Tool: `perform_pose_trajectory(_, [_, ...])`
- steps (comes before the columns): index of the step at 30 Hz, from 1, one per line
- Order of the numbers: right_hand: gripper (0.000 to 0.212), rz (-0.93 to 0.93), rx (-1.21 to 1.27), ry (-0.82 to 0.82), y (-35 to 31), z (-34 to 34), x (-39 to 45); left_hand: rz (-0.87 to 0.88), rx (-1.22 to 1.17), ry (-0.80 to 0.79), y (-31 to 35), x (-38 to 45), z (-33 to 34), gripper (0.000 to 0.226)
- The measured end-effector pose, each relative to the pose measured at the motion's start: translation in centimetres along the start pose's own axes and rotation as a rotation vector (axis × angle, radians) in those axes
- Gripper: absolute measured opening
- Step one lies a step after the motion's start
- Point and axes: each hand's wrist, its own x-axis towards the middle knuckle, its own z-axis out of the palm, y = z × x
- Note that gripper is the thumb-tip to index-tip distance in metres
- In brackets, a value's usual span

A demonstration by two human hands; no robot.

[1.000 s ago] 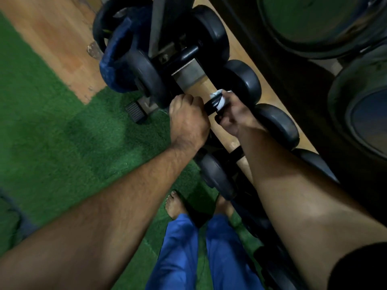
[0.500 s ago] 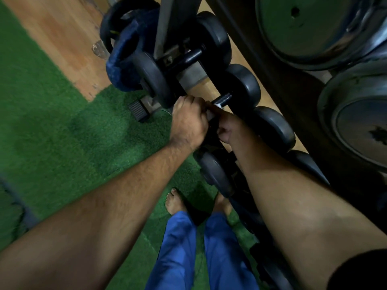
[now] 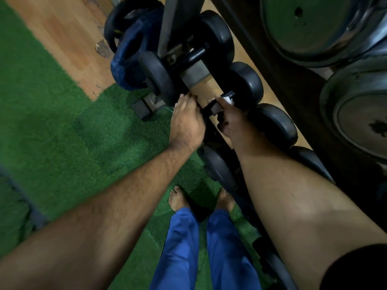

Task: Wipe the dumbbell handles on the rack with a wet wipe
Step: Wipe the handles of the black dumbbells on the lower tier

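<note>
The dumbbell handle (image 3: 211, 106) on the rack (image 3: 196, 73) now shows the wet wipe (image 3: 227, 100) again at its far end, slid outward under the gripping right hand (image 3: 231, 120), while the left hand (image 3: 187, 122) clasps the near end, so this handle seems nearly wiped.

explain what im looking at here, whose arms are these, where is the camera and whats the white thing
The camera sits on a person's head and looks down, so both bare arms, the blue trousers and bare feet are the wearer's own. No robot is involved. They stand on green turf beside a rack of black dumbbells. The left hand grips one end of a dumbbell handle. The right hand has its fingers curled round that handle with a white wet wipe pressed against it. A blue kettlebell stands behind, and large metal weight plates fill the right.
</note>
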Motion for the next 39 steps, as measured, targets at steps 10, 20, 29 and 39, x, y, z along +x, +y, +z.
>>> perform_pose_trajectory(10, [0.018, -0.107, -0.090, 0.157, 1.7, 0.1, -2.6, 0.021, 0.117, -0.055, 0.8, 0.1, -1.4, 0.038])
perform_pose_trajectory(20, [0.031, -0.603, -0.679, 0.173, -2.7, 3.3, -6.4, 0.116, 0.186, 0.109, 2.1, 0.5, -7.3, 0.030])
perform_pose_trajectory(29, [0.026, -0.858, -1.031, 0.233, -8.1, 6.1, -3.3, 0.155, 0.277, 0.155, 1.1, 5.5, -9.0, 0.030])
perform_pose_trajectory(39, [0.042, -1.049, -1.241, 0.350, -9.9, 9.6, 2.8, 0.095, 0.477, 0.136, 0.1, 11.1, -8.5, 0.023])
